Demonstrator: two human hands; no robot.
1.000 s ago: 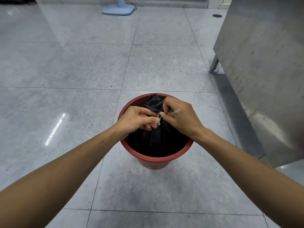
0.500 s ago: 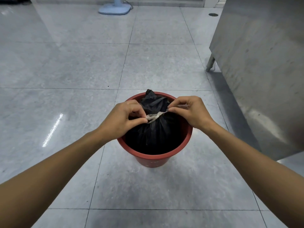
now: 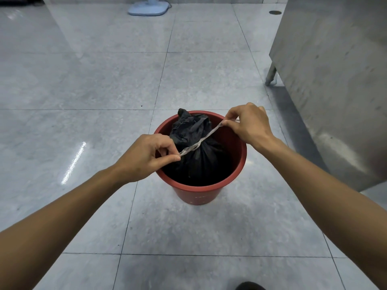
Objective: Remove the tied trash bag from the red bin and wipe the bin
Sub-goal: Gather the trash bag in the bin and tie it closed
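Your shoe tip (image 3: 250, 286) shows dark at the bottom edge of the view, on the grey tiled floor (image 3: 104, 84). Both your bare forearms reach forward from the lower corners toward the bin (image 3: 199, 194).

Your left hand (image 3: 146, 158) sits over the bin's near-left rim, fingers curled, thumb and forefinger pinching one end of the pale, thin tie (image 3: 201, 140). Your right hand (image 3: 249, 126) hangs over the far-right rim, a little higher and farther away, fingers likewise curled and pinching the other end. Neither hand is relaxed; each grips the tie and nothing else. The tie runs taut in a slanted line between your hands and crosses the neck of the bag (image 3: 199, 162), where it looks looped or knotted.

The bag is black and crumpled and sits inside the bin. Its body fills the lower part; above the tie, its gathered top bunches up and leans toward the far rim, poking just above it. The bin is red and round, stands upright on the floor and bears small pale marks on its near wall, too small to read.

To the right, apart from the bin, stands a steel cabinet (image 3: 335, 80) on a short leg (image 3: 270, 75). Far off, at the top edge, rests a pale blue base (image 3: 148, 8) with a cord beside it.
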